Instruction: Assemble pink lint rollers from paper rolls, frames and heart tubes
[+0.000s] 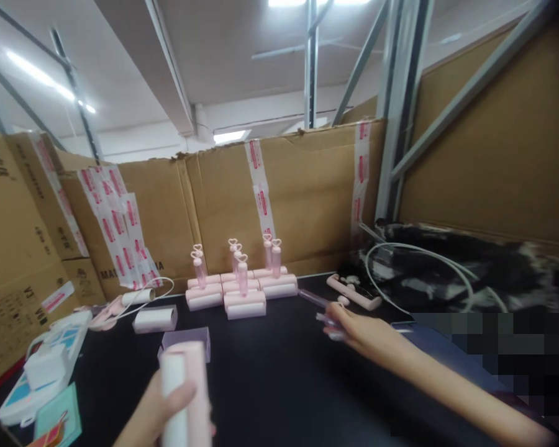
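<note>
Grips the block [197,379], likely light, hard and slick, by its sides, best for holding, in the left hand [150,406], with the right hand [358,327] at a clear bit [335,334], too blurry to tell if gripping.

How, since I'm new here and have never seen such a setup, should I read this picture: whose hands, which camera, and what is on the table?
There is no machine: a person works with two bare hands. The single picture comes from a camera worn on that person's head, looking forward and down. The left hand holds a pink-and-white piece. The right hand holds or touches see-through pieces; blur hides the details. On the black table, in front of the cardboard wall, stands a group of pink-and-white units, some bearing upright wands with heart-shaped tops. A pale purple box sits just beyond the left hand's piece. To the right of the units lies a pink bar near small pale parts.
</note>
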`<state>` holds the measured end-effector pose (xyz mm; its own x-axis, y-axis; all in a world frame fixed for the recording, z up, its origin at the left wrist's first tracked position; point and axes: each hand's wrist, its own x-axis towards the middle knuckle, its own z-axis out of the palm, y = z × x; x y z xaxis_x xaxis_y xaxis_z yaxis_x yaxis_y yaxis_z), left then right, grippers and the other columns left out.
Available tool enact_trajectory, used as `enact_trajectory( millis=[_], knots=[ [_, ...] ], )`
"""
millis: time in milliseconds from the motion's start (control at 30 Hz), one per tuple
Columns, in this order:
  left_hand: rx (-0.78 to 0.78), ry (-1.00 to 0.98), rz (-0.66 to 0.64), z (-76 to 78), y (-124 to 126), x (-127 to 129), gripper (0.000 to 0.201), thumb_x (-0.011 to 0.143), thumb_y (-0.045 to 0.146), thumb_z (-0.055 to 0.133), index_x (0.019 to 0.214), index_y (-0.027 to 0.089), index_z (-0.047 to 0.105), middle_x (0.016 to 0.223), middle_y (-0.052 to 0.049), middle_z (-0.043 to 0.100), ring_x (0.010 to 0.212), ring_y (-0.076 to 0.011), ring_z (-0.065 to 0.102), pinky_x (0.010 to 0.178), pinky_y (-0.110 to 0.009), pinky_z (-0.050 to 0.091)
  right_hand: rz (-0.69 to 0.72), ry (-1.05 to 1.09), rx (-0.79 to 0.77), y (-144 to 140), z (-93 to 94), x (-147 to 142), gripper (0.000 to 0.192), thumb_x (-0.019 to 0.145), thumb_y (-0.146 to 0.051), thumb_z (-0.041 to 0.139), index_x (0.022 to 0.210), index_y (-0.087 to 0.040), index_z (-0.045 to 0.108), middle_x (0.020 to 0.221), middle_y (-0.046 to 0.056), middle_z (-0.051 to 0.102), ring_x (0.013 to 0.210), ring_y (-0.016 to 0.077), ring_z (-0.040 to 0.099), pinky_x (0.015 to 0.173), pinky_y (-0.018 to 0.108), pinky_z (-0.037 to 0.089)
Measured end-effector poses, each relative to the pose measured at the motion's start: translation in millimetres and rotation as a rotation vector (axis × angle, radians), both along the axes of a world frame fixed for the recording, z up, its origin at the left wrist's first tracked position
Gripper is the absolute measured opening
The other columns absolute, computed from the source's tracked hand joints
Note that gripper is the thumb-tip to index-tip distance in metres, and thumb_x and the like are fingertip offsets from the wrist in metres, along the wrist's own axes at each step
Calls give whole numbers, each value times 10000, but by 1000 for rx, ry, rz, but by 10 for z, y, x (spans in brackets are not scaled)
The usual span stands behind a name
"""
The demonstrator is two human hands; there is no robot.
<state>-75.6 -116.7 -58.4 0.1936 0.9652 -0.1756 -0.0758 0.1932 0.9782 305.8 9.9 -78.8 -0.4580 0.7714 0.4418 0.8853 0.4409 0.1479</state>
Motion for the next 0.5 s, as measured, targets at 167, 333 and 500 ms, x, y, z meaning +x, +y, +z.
enact_trajectory(
  millis=[167,333,500],
  knots=[
    [-82,-193,-121,-189,581,526,527,647,532,670,941,167,430,795,-84,674,613,-250,660,607,-403,520,-159,-225,171,464,-96,-64,153,765,-123,537,909,-124,588,872,147,641,783,279,630,593,322,466],
    [277,86,73,-238,829,575,375,664,372,701,914,147,534,826,-68,662,767,-216,642,736,-338,501,-82,-33,234,275,303,-310,346,877,-379,428,1039,-116,583,895,159,637,807,294,606,637,359,447],
    [452,309,170,-339,883,432,266,709,253,639,937,165,533,820,-36,640,773,-189,622,740,-305,493,425,749,-218,-328,648,-947,430,943,-418,256,811,-178,588,556,18,583,471,145,555,487,254,437]
  ],
)
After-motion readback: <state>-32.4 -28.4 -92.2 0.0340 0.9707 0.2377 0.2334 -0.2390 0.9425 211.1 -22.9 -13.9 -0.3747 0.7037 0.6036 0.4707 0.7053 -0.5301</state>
